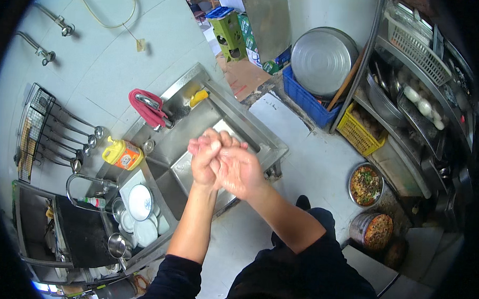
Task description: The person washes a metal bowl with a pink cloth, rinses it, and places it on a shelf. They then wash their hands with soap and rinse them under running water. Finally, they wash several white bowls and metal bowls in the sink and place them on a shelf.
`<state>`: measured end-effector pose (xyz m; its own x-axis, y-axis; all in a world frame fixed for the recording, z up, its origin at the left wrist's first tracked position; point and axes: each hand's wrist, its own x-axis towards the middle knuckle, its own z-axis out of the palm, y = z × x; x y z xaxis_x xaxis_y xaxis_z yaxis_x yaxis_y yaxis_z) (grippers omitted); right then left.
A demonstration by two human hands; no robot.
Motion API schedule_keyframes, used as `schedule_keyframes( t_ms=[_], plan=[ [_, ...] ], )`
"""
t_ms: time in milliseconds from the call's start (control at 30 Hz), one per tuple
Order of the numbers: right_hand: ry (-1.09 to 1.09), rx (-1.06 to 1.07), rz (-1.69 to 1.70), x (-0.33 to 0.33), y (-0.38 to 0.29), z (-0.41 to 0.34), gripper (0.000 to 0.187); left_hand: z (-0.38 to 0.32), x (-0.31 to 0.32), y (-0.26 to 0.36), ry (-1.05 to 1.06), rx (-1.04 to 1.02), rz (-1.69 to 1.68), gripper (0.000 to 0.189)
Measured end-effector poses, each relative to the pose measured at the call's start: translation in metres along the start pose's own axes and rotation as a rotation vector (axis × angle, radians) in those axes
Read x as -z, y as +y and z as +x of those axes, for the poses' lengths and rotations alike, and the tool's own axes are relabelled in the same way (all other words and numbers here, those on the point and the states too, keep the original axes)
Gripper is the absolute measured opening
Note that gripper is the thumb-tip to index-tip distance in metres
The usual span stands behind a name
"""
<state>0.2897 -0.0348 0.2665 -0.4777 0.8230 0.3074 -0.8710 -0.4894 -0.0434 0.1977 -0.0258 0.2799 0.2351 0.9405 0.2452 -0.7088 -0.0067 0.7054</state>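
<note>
My left hand (204, 158) and my right hand (239, 165) are clasped together, wet-looking, with the fingers interlaced. They are above the near edge of a stainless steel sink (200, 128). No object shows between them. Behind the hands, a pink cloth (144, 108) hangs over the sink's faucet, and a yellow item (199, 97) lies at the basin's far corner. A yellow detergent bottle (123, 154) stands on the sink's ledge. White plates and bowls (140, 202) are piled in the left basin, under a curved faucet (72, 187).
Ladles (92, 140) hang on the wall at left. To the right are a blue crate (316, 112) with a large metal pot, a yellow basket (359, 130), laden shelves (409, 48), and a metal bowl (366, 184) of food near a full bucket (363, 229).
</note>
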Motion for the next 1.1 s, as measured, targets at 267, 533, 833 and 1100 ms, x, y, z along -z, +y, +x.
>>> schedule_keyframes(
  t_ms=[267,533,833,1100],
  plan=[
    [-0.217,-0.036,0.121,-0.026,-0.018,0.022,0.025,0.020,-0.030,0.020,-0.099,-0.118,0.072,0.014],
    [-0.678,-0.068,0.032,-0.064,-0.020,0.006,0.036,0.000,-0.075,0.040,-0.298,-0.374,0.312,0.016],
    [-0.080,0.252,-0.537,-0.045,0.014,-0.030,0.028,0.004,-0.067,0.032,0.128,-0.008,-0.078,0.048],
    [-0.326,0.522,-1.900,-0.041,-0.010,0.021,0.047,0.056,-0.050,0.090,0.432,-0.005,0.011,0.056]
  ],
)
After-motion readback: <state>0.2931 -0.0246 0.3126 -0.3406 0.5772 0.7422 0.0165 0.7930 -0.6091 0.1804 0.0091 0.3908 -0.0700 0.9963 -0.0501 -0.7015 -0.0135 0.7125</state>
